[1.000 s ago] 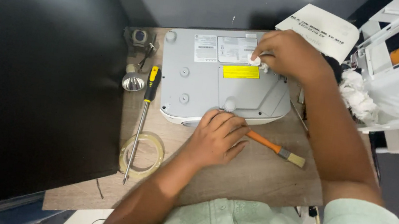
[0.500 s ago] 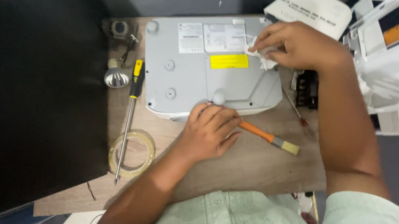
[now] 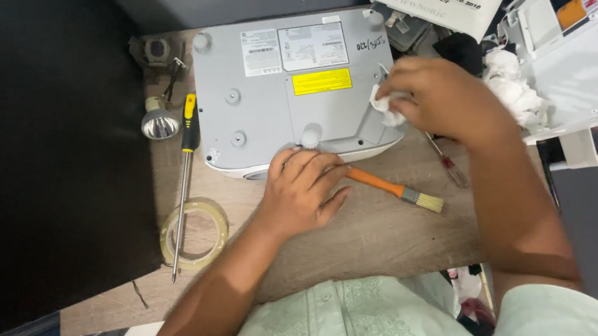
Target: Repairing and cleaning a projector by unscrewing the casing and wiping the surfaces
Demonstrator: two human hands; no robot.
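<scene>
A grey projector [image 3: 269, 104] lies upside down on the wooden table [image 3: 381, 237], its underside with white and yellow labels facing up. My right hand [image 3: 449, 102] pinches a small white wipe [image 3: 387, 109] against the device's right edge. My left hand [image 3: 302, 195] rests flat on the table at the projector's near edge, fingers against its casing and over the handle end of an orange-handled brush [image 3: 394, 189].
A long yellow-and-black screwdriver [image 3: 185, 170] and a roll of clear tape [image 3: 194, 233] lie at the left. A small reflector lamp [image 3: 159, 125] sits beside them. A thin red-tipped screwdriver [image 3: 451, 166], crumpled white tissues [image 3: 514, 87] and a white open casing [image 3: 596, 67] are at the right.
My right hand has slid the wipe down along the projector's right edge toward me. My left hand keeps its place at the near edge.
</scene>
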